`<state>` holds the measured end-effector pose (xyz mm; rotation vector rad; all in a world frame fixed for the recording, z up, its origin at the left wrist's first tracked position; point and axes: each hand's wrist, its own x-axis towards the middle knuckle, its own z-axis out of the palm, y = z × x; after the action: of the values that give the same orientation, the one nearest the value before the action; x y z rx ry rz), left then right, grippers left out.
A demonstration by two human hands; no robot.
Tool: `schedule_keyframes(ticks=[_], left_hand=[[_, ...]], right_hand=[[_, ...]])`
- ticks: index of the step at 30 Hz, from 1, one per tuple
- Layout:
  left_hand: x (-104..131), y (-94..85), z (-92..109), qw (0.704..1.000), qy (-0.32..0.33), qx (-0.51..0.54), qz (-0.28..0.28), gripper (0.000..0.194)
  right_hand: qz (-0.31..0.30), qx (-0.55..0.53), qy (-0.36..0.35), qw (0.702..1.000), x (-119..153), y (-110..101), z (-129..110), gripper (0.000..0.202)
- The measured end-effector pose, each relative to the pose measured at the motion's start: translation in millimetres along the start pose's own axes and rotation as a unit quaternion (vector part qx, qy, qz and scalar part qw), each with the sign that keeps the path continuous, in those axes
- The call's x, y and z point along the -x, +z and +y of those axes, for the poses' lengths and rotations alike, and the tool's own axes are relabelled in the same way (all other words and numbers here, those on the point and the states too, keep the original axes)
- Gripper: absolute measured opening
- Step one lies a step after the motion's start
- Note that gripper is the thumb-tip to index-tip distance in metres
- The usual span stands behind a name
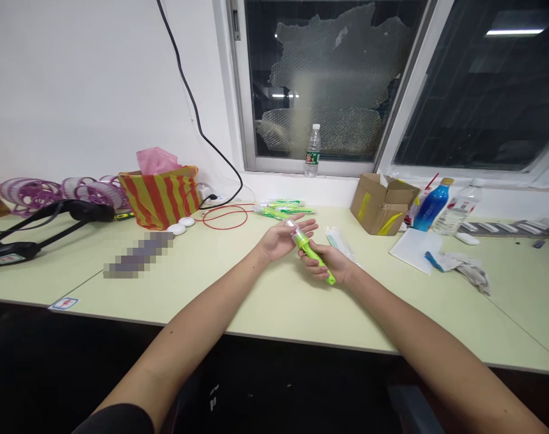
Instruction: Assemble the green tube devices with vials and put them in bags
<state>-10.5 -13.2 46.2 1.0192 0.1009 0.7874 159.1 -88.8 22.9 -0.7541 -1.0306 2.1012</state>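
The right hand (331, 264) has its fingers curled around a bright green stick (312, 254) with a see-through end, held up over the table (256, 307). The left hand (280, 240) is open with its palm up, and the see-through end is right over it. I can't tell if they touch.

A clear packet (340, 242) lies just past the right hand, partly hidden by it. A pile of green packets (286, 208) lies farther back, near a looped red cord (224, 228). A cardboard box (379, 205) is to the right, and a striped bag (161, 196) is to the left.

The right fingers hide some of the stick. What's inside the see-through end is too small to make out. A gray patch (139, 254) on the left is all blurry squares.
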Motion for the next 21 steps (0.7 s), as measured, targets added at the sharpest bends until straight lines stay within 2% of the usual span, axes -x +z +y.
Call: schedule_keyframes(ticks=[2,7,12,21], left_hand=[[1,-1.2,0,1.0,0.019,-0.004,-0.014,0.046],[-5,-10.2,-4,0.999,0.035,-0.016,0.016,0.041],[-8,-9.4,-4,0.998,0.042,-0.032,0.033,0.044],[-10,-6.8,-5,0.996,0.058,-0.037,0.052,0.046]], right_hand=[[0.006,-0.008,-0.011,1.0,0,0,-1,0.036],[0.038,0.004,-0.029,0.999,0,-4,-3,0.034],[0.085,0.075,-0.066,0.991,0,-3,-3,0.035],[0.207,0.246,-0.116,0.94,-10,1,2,0.05]])
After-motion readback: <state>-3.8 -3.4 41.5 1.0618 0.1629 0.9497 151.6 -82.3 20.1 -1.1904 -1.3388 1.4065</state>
